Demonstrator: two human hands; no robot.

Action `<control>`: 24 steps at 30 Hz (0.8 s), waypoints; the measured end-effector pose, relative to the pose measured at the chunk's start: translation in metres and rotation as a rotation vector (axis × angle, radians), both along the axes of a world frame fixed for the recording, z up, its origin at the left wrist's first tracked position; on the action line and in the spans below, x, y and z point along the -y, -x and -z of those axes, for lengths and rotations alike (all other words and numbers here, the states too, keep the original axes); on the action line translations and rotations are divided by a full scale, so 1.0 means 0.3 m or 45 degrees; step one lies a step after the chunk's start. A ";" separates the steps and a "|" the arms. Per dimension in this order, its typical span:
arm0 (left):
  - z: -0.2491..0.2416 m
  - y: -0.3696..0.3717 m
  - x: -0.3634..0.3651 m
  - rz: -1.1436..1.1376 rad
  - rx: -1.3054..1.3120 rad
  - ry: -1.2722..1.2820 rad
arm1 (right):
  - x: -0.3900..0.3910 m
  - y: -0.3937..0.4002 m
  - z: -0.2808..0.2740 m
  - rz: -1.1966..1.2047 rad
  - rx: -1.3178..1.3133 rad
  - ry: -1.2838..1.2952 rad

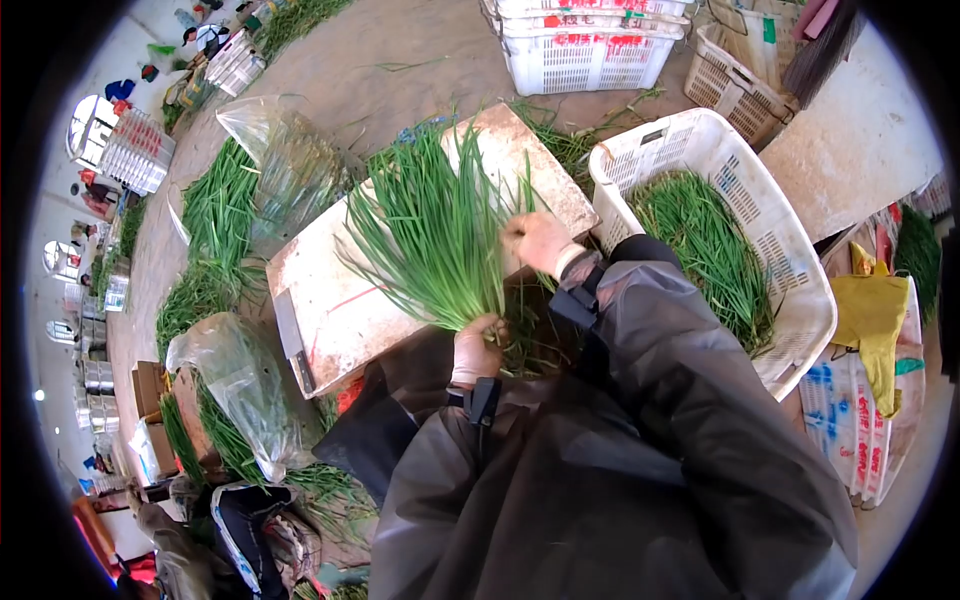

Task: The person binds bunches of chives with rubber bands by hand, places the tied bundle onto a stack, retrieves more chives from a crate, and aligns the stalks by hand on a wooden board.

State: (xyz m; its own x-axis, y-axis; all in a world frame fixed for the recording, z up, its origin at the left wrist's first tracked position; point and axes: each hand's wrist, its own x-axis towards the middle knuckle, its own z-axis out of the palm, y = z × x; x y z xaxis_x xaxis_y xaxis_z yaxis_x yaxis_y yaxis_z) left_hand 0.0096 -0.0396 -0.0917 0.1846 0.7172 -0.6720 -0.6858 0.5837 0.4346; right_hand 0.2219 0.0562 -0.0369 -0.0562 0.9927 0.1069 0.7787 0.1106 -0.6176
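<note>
My left hand [478, 350] is closed round the pale base of a large fanned bunch of green chives [430, 220]. The leaves spread up and away over a stained white board [340, 290]. Just right of the bunch, my right hand [540, 243] has its fingers curled together. A few loose chive leaves [526, 188] rise from its fingertips, and it looks pinched on them. A broad-bladed knife [295, 340] lies along the board's left end.
Right of me stands a white crate [710, 130] with chives [700, 240] inside. Stacked white crates [590, 55] are at the back. Clear plastic bags [240, 390] and chive heaps [220, 205] lie to the left. A yellow glove [868, 325] hangs at right.
</note>
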 end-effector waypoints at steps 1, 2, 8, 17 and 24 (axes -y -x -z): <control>0.003 0.003 0.000 0.009 0.017 -0.006 | -0.009 -0.018 -0.052 -0.017 -0.182 0.135; 0.008 0.004 0.000 0.004 0.030 -0.004 | -0.027 -0.037 -0.084 -0.033 -0.365 0.268; 0.012 -0.003 0.002 -0.027 0.042 -0.007 | -0.195 -0.171 -0.156 -0.211 -0.588 0.219; 0.021 -0.005 -0.002 -0.009 -0.037 0.011 | -0.068 -0.154 -0.261 0.142 0.445 0.286; 0.019 0.002 0.000 0.030 -0.036 0.002 | 0.192 0.101 -0.049 -0.322 0.660 0.415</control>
